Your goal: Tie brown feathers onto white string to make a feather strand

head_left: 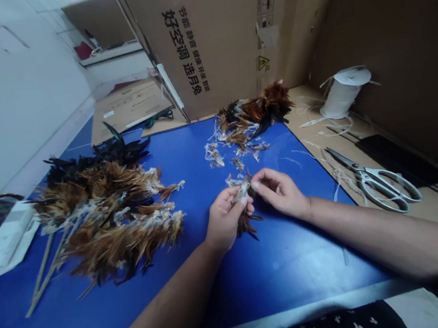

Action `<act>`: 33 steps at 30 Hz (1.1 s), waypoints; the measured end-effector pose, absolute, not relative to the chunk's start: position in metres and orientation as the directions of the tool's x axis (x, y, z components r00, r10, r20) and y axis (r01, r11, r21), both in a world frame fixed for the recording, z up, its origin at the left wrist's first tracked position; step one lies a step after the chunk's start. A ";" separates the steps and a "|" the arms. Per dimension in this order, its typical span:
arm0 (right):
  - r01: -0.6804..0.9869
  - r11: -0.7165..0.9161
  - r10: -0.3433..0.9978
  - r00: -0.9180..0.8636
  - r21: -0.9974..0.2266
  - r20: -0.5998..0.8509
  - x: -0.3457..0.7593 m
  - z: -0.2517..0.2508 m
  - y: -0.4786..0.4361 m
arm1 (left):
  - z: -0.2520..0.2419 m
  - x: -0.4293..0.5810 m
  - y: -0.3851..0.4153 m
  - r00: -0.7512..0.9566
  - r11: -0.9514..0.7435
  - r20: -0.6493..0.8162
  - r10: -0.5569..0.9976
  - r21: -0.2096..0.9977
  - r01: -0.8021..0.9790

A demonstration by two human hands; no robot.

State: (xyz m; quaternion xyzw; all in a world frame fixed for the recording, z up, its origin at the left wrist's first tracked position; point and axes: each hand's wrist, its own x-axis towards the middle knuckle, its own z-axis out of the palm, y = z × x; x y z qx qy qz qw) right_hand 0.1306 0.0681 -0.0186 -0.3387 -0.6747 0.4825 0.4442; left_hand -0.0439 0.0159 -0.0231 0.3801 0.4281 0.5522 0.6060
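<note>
My left hand is closed round a small bunch of feathers, dark brown tips hanging below the fingers and pale quill ends sticking up. Thumb and finger of my right hand pinch together at the right side of those pale ends; whether a single feather or a strand is between them is too small to tell. Just beyond my hands, loose feather bits and white scraps lie on the blue table top. Behind them is a heap of reddish-brown and black feathers.
A large pile of brown and black feathers lies at left, with thin sticks beside it. Silver scissors and a white twine spool are on cardboard at right. A tall cardboard box stands at the back.
</note>
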 end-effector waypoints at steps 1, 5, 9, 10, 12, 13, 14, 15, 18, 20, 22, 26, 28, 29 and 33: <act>0.022 0.278 0.873 -0.423 -0.960 0.243 0.130 -0.019 0.068 | -0.024 -0.043 0.016 0.017 0.086 -0.085 0.996 0.944 -0.319; 0.001 0.275 0.820 -0.521 -0.961 0.234 0.128 -0.021 0.066 | -0.025 -0.039 0.013 0.023 0.060 -0.057 0.998 0.972 -0.229; -0.053 0.267 0.785 -0.567 -0.962 0.249 0.128 -0.019 0.064 | -0.025 -0.039 0.010 0.070 0.001 0.010 0.998 0.988 -0.153; -0.061 0.260 0.785 -0.568 -0.964 0.247 0.128 -0.018 0.064 | -0.025 -0.039 0.010 0.074 -0.006 0.017 0.997 0.989 -0.147; -0.044 0.273 0.797 -0.549 -0.961 0.251 0.128 -0.017 0.064 | -0.027 -0.039 0.010 0.060 -0.010 0.019 0.998 0.990 -0.144; -0.024 0.292 0.805 -0.534 -0.956 0.259 0.128 -0.017 0.065 | -0.027 -0.040 0.010 0.046 -0.012 0.019 0.999 0.990 -0.140; -0.002 0.314 0.811 -0.519 -0.949 0.270 0.129 -0.017 0.065 | -0.028 -0.040 0.010 0.031 -0.015 0.020 0.999 0.991 -0.133; 0.019 0.336 0.815 -0.508 -0.942 0.280 0.130 -0.017 0.065 | -0.028 -0.040 0.011 0.020 -0.017 0.020 1.000 0.992 -0.124; 0.055 0.375 0.812 -0.501 -0.926 0.299 0.132 -0.018 0.065 | -0.029 -0.040 0.013 -0.009 -0.008 0.007 1.000 0.992 -0.129; 0.056 0.399 0.795 -0.518 -0.915 0.315 0.134 -0.016 0.063 | -0.028 -0.041 0.015 -0.041 0.001 -0.008 0.999 0.983 -0.184; 0.052 0.422 0.775 -0.540 -0.905 0.330 0.135 -0.013 0.061 | -0.027 -0.041 0.017 -0.068 -0.001 -0.016 0.998 0.971 -0.238; 0.048 0.424 0.774 -0.538 -0.905 0.334 0.138 -0.005 0.058 | -0.027 -0.040 0.018 -0.107 -0.012 -0.011 0.994 0.976 -0.216; 0.047 0.431 0.777 -0.527 -0.901 0.344 0.139 -0.002 0.057 | -0.028 -0.040 0.017 -0.152 -0.011 -0.018 0.988 0.981 -0.191; 0.046 0.441 0.772 -0.528 -0.896 0.353 0.140 0.000 0.056 | -0.029 -0.040 0.017 -0.173 -0.011 -0.021 0.985 0.983 -0.181; 0.030 0.486 0.734 -0.556 -0.874 0.389 0.141 0.003 0.055 | -0.027 -0.039 0.017 -0.165 0.021 -0.064 0.984 0.967 -0.252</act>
